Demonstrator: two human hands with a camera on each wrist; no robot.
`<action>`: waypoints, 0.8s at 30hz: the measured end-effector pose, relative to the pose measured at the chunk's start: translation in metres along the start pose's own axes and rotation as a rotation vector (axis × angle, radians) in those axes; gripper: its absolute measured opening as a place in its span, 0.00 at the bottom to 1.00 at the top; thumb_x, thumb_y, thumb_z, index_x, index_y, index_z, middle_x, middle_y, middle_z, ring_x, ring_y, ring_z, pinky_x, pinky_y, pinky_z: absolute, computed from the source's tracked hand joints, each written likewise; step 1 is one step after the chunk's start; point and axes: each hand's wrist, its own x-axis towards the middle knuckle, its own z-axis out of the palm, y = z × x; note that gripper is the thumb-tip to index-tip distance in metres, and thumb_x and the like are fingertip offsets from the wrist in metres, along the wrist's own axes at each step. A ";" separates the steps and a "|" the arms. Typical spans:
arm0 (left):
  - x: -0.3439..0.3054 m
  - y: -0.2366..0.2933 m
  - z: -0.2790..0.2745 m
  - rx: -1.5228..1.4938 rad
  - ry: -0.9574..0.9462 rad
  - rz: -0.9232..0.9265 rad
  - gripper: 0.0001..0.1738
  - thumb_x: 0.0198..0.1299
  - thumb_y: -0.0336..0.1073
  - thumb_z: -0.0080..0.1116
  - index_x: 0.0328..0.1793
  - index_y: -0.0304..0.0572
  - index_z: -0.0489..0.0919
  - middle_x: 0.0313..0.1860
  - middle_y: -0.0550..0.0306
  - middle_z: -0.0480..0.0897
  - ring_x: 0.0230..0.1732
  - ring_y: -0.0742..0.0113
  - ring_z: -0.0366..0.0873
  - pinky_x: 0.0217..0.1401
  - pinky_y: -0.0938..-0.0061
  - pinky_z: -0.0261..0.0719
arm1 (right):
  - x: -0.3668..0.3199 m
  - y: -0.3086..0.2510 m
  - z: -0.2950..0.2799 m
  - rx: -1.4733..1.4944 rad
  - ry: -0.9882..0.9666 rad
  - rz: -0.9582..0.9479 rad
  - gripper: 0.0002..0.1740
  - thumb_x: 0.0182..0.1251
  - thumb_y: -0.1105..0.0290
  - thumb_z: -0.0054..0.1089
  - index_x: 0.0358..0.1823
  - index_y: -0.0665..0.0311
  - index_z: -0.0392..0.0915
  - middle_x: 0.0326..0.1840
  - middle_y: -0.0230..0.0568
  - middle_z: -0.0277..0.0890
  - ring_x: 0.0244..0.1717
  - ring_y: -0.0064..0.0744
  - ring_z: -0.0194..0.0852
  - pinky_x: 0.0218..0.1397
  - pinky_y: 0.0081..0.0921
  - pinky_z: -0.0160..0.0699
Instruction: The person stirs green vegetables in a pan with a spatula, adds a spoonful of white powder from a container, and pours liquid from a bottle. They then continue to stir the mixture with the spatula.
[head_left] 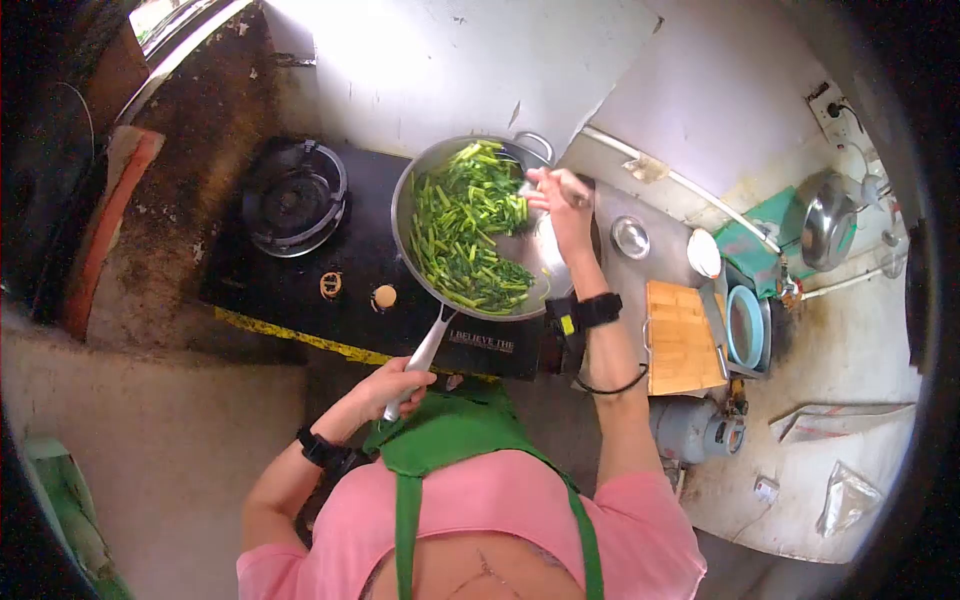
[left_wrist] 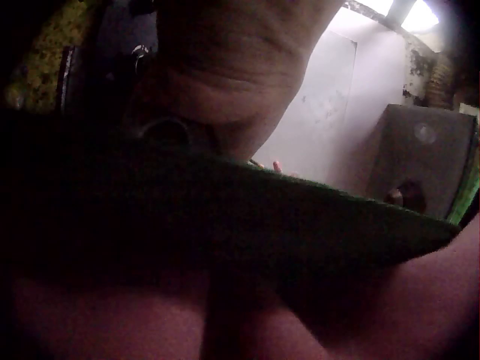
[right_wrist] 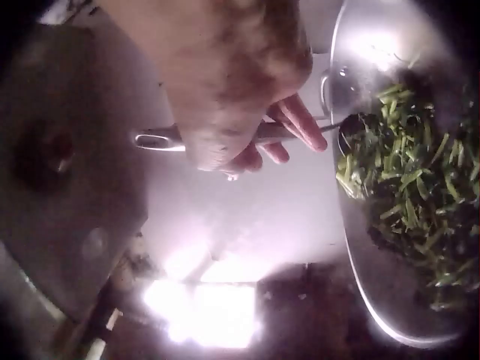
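A wide metal pan [head_left: 540, 262] holds chopped leafy greens [head_left: 470, 230], heaped mostly on its left side. My left hand [head_left: 390, 388] grips the pan's long handle [head_left: 430, 350]; the left wrist view shows that hand [left_wrist: 225, 82] only darkly, with green apron cloth [left_wrist: 225, 202] across the frame. Above the pan's right side, my right hand [head_left: 565, 205] holds a utensil. In the right wrist view the hand [right_wrist: 232, 97] has its fingers round the utensil's grey handle [right_wrist: 161, 139], whose far end reaches into the greens [right_wrist: 409, 180] at the rim.
An unused burner [head_left: 295, 200] is left of the pan on the black stove [head_left: 350, 310]. To the right are a small metal dish [head_left: 630, 238], a white bowl [head_left: 703, 254], a wooden board [head_left: 680, 340], a knife [head_left: 713, 315] and a blue basin [head_left: 745, 325]. A gas cylinder [head_left: 690, 428] stands below.
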 end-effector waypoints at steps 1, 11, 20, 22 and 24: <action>-0.001 0.000 0.000 0.008 0.000 -0.006 0.12 0.58 0.40 0.58 0.32 0.44 0.69 0.18 0.65 0.70 0.13 0.76 0.64 0.12 0.80 0.60 | -0.010 -0.003 0.000 0.004 -0.073 -0.018 0.12 0.67 0.65 0.56 0.36 0.68 0.80 0.31 0.35 0.81 0.32 0.19 0.77 0.36 0.17 0.75; -0.001 0.001 -0.001 0.023 -0.008 -0.008 0.12 0.58 0.40 0.58 0.33 0.42 0.69 0.18 0.63 0.70 0.12 0.75 0.64 0.11 0.79 0.60 | -0.003 -0.002 -0.014 -0.033 0.134 -0.125 0.11 0.66 0.68 0.54 0.38 0.69 0.81 0.38 0.40 0.82 0.35 0.22 0.78 0.41 0.19 0.76; -0.004 0.007 0.005 -0.012 0.033 -0.051 0.12 0.58 0.36 0.56 0.36 0.40 0.65 0.18 0.62 0.69 0.12 0.74 0.64 0.12 0.77 0.60 | -0.040 -0.044 -0.015 -0.093 -0.623 -0.207 0.05 0.61 0.73 0.56 0.30 0.66 0.80 0.41 0.42 0.82 0.35 0.26 0.80 0.38 0.20 0.75; -0.003 0.003 0.001 -0.012 0.025 -0.038 0.12 0.58 0.38 0.57 0.36 0.41 0.67 0.18 0.63 0.69 0.11 0.75 0.64 0.11 0.78 0.60 | -0.070 -0.072 -0.035 -0.269 -0.667 -0.228 0.05 0.59 0.74 0.57 0.28 0.67 0.77 0.39 0.42 0.83 0.36 0.27 0.80 0.38 0.22 0.76; -0.004 0.005 0.002 -0.028 0.029 -0.031 0.12 0.58 0.39 0.57 0.35 0.42 0.68 0.17 0.64 0.70 0.11 0.76 0.64 0.11 0.80 0.60 | -0.092 -0.086 -0.054 -0.315 -0.683 -0.217 0.05 0.58 0.74 0.57 0.27 0.67 0.76 0.39 0.42 0.83 0.36 0.28 0.81 0.39 0.24 0.77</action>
